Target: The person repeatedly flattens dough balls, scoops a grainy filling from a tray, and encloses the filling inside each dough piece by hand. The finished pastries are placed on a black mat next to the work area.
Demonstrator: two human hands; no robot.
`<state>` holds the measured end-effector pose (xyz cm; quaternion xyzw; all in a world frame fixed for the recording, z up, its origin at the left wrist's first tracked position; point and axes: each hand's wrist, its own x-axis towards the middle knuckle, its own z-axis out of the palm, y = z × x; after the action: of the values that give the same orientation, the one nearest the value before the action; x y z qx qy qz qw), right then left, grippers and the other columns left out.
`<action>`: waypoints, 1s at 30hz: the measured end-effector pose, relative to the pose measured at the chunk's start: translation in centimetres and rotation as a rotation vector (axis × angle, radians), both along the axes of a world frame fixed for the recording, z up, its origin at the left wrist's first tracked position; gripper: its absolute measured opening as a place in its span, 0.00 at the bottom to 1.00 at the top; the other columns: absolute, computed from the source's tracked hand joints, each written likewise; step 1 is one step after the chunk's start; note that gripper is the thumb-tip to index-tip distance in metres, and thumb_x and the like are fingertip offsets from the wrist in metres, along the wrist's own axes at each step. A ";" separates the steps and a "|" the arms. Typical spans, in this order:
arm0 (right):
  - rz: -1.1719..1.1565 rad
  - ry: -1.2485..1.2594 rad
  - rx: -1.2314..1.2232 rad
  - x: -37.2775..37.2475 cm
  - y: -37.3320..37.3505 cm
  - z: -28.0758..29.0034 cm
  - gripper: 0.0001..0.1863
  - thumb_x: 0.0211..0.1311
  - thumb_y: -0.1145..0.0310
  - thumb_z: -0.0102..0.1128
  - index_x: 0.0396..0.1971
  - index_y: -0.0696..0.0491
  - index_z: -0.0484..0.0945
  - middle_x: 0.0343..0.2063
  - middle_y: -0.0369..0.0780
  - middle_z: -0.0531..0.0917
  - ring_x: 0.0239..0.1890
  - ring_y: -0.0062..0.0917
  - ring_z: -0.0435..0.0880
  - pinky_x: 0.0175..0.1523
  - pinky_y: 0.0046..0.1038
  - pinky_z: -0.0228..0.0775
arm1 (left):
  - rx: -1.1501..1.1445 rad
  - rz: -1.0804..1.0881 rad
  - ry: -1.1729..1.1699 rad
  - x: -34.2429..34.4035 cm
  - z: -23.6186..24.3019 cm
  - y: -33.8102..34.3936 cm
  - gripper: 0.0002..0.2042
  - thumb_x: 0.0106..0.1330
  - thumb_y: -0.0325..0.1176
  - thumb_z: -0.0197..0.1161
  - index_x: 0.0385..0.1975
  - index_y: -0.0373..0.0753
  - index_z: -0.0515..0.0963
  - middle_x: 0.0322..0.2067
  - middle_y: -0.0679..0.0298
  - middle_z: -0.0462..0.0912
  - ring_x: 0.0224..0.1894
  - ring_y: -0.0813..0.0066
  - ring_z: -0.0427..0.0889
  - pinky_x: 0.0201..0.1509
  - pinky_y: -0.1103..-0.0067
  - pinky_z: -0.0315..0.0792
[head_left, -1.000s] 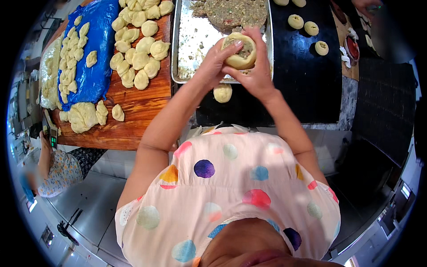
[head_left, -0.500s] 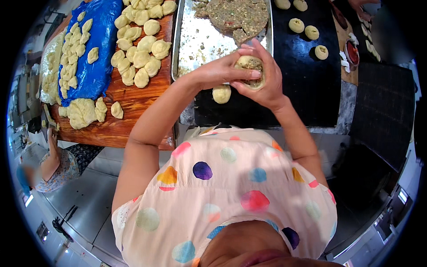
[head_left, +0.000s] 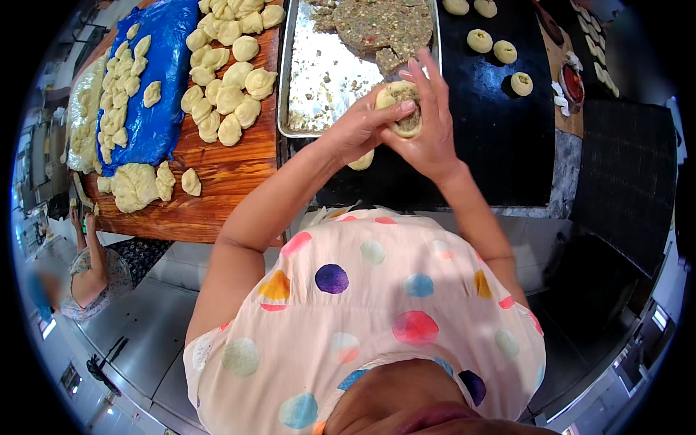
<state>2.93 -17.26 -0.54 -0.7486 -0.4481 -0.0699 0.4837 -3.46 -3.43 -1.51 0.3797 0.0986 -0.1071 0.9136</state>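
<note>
Between my two hands is a piece of filled dough (head_left: 395,94), its top gaping with a brownish minced filling showing. My left hand (head_left: 357,129) wraps it from the left, thumb laid across the filling. My right hand (head_left: 433,134) braces the other side with its palm, its fingers stretched upward along the dough. A dough ball (head_left: 361,159) lies on the black tray below my left hand, partly covered by it. Just beyond my hands, a metal tray (head_left: 285,94) holds a large mass of minced filling (head_left: 384,29) and scattered crumbs.
Many dough pieces (head_left: 237,75) cover the wooden table (head_left: 217,170) at left, beside a blue plastic sheet (head_left: 156,119) bearing smaller lumps. Several filled buns (head_left: 505,51) sit on the black tray (head_left: 500,145) at right. A co-worker (head_left: 101,272) stands at far left.
The dough has turned and tilted slightly between my hands, and my right fingers have straightened. My left hand now covers more of the dough ball below. The co-worker's arms have shifted.
</note>
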 end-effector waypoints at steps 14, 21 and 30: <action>0.132 0.191 0.001 0.4 -1.3 2.5 0.42 0.36 0.63 0.79 0.57 0.50 0.71 0.52 0.45 0.78 0.59 0.42 0.74 0.63 0.38 0.66 | 0.164 -0.369 -0.009 0.1 2.4 2.1 0.30 0.61 0.31 0.67 0.61 0.38 0.61 0.49 0.64 0.73 0.51 0.75 0.77 0.54 0.78 0.73; 0.043 0.141 -0.039 -0.8 -1.4 0.2 0.29 0.41 0.69 0.74 0.49 0.53 0.76 0.44 0.42 0.82 0.54 0.39 0.79 0.59 0.37 0.70 | 0.064 -0.299 -0.001 -0.5 0.7 0.4 0.27 0.66 0.36 0.62 0.62 0.37 0.60 0.51 0.64 0.72 0.55 0.77 0.74 0.57 0.78 0.71; -0.149 0.423 0.398 -1.8 1.5 -0.1 0.19 0.69 0.65 0.52 0.53 0.60 0.76 0.51 0.44 0.81 0.55 0.30 0.79 0.67 0.35 0.60 | 0.784 0.202 -0.161 1.0 0.1 -1.3 0.31 0.74 0.57 0.40 0.62 0.37 0.66 0.56 0.57 0.74 0.55 0.67 0.76 0.59 0.75 0.67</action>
<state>1.17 -15.76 -0.63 -0.6677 -0.2586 -0.0340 0.6973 -2.45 -4.73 -1.44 0.6946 0.0970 0.0586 0.7104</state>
